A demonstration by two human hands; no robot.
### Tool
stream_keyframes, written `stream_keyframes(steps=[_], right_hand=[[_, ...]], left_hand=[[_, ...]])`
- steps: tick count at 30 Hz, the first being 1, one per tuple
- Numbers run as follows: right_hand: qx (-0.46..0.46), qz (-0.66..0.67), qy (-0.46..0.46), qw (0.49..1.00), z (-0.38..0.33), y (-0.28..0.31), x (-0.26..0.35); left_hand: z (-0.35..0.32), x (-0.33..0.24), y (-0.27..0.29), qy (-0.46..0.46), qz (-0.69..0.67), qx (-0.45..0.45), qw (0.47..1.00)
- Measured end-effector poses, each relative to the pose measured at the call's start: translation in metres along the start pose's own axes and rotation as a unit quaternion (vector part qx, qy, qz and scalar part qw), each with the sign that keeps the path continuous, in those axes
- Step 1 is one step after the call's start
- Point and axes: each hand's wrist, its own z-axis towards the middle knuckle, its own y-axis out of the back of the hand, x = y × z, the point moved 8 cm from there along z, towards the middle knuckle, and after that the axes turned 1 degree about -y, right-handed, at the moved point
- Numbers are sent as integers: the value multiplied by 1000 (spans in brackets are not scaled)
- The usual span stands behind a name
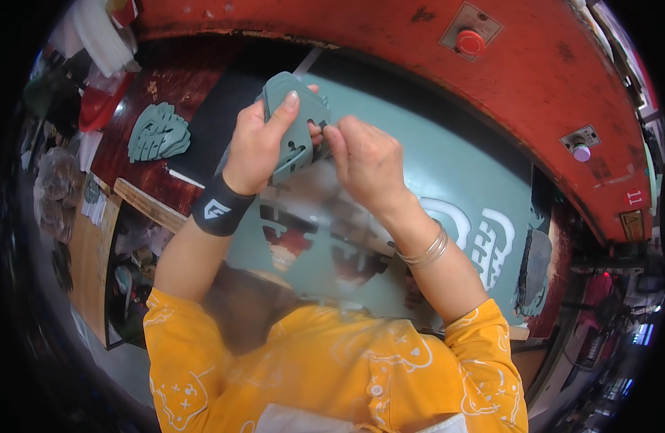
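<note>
Stack of green cut pieces (302,133): held up over the big green sheet (419,130), flat bits with small holes, one on top of another, tilted
Left hand (257,144): clamped on the stack, thumb flat on the front and fingers round behind
Right hand (368,159): curled up at the right edge of the stack, thumb and finger close together; I cannot tell if they pinch a small bit
Wrists: a black wristband (220,209) on the left one, thin silver bangles (428,249) on the right one
Big green sheet: lying under the hands, with curvy holes cut in it, some showing white and some dark red
Pile of green pieces (159,133): to the left, on the dark red table (188,79)
Red machine beam (383,29): across the back, with a round red button (471,42) and a pale purple knob (581,152)
Shirt (332,346): yellow with white drawings, nearest the bottom
</note>
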Motion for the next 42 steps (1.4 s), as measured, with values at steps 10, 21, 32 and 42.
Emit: stream_keyframes(steps=[10,21,32,42], right_hand=[[232,-98,-92,963,-82,-15,-26],[164,63,-213,961,-98,38,-57],[91,-57,-330,938,-168,146,-126],[-40,-468,-419,777,-327,381,-203]], left_hand=[[69,-114,97,-25,-119,68,990],[43,-180,221,45,225,-56,972],[9,-57,286,13,674,-134,727],[26,46,11,-258,603,126,744]])
